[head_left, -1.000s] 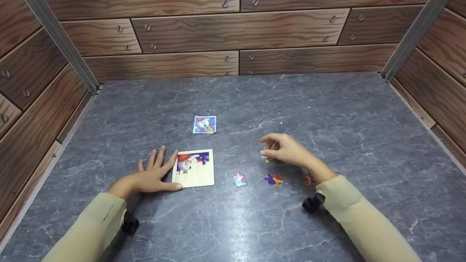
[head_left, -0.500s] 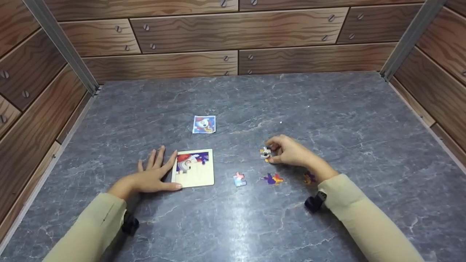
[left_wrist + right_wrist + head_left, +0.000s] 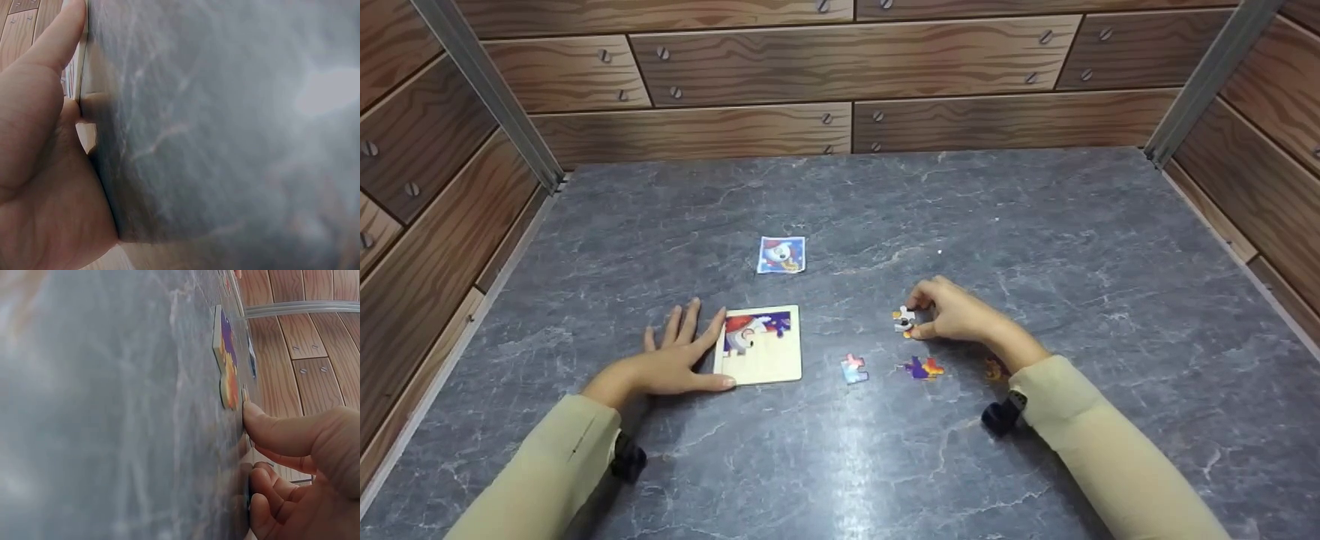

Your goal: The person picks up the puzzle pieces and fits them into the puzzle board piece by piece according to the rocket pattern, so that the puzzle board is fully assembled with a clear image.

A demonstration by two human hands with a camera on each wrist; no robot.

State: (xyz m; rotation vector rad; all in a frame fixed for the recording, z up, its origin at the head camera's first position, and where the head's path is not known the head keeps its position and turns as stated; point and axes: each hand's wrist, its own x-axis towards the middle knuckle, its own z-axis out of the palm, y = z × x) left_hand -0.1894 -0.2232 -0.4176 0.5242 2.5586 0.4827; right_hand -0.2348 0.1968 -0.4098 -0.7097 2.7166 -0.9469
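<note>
- White-and-orange puzzle piece (image 3: 902, 321): right of the puzzle board (image 3: 777, 361), pinched between my right hand's (image 3: 956, 313) thumb and fingers.
- My left hand (image 3: 673, 366), spread, touches the board's left side.
- Pink-and-blue piece (image 3: 853, 370): just right of the board.
- Picture card (image 3: 781, 255): beyond the board, apart.

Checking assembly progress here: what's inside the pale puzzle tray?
Inside the puzzle tray, red, white and purple puzzle pieces lie along the top and upper left; the pale base shows elsewhere. The left hand overlaps the left rim, hiding whatever lies beneath it.
</note>
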